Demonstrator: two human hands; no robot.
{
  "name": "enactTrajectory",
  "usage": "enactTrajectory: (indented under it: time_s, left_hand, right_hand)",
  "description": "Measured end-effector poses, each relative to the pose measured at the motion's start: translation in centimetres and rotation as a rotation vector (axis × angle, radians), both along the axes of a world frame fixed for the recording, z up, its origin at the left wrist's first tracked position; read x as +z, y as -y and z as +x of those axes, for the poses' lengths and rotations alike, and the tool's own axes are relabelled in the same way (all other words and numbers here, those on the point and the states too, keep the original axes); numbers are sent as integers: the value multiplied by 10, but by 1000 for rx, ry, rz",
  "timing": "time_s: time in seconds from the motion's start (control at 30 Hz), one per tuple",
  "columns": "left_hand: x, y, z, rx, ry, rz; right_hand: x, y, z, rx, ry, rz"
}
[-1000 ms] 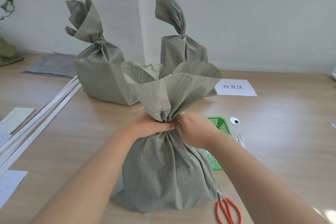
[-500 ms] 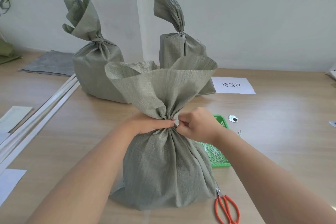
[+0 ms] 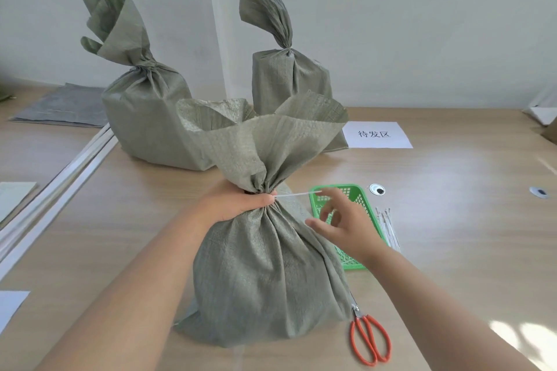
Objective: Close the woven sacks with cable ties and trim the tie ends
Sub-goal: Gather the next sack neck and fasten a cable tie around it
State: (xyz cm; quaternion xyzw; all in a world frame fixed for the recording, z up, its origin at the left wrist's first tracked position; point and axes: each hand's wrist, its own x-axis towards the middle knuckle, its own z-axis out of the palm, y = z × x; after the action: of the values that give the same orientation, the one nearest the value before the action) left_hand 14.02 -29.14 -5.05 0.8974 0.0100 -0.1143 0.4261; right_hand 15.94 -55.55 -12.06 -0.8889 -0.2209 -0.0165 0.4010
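Orange-handled scissors [image 3: 370, 340] lie flat on the pale wood-grain table [image 3: 452, 250], one pair, at about four o'clock from the nearest woven sack [image 3: 265, 274], blades touching its base. This sack is grey-green, coarse-woven and bulging, with its neck gathered into pleats and its mouth flaring wide above. The left hand [image 3: 238, 202] wraps around that neck, fingers curled tight. One thin white cable tie [image 3: 294, 194] sticks out stiffly from the neck toward three o'clock. The right hand [image 3: 346, 223] hovers beside it with fingers loosely spread, gripping nothing; whether a fingertip touches the tie's end cannot be told. Behind that hand sits one green plastic lattice basket [image 3: 334, 188], with a bundle of white ties [image 3: 387, 227] just beside it. Farther off stand two more sacks, already cinched: a squat one [image 3: 144, 117] at eleven o'clock, a boxy one [image 3: 286, 81] at twelve.
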Motion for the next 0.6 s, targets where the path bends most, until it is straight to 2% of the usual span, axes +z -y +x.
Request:
enactTrajectory:
  time_s: [0.1,0.27,0.43,0.6]
  left_hand:
    - [-2,1,1,15,13,-45]
    - [-9,2,3,54,35,-147]
    - [-10,2,2,82,44,-203]
    - [-13,1,2,104,72,-220]
  right_hand:
    - [-35,27,-17,-99,-129,-5]
    - [-104,64,-56,-253,-358,-175]
    - [-140,76,-77,-310,-509,-250]
    - [-174,83,-86,-343,-604,-528]
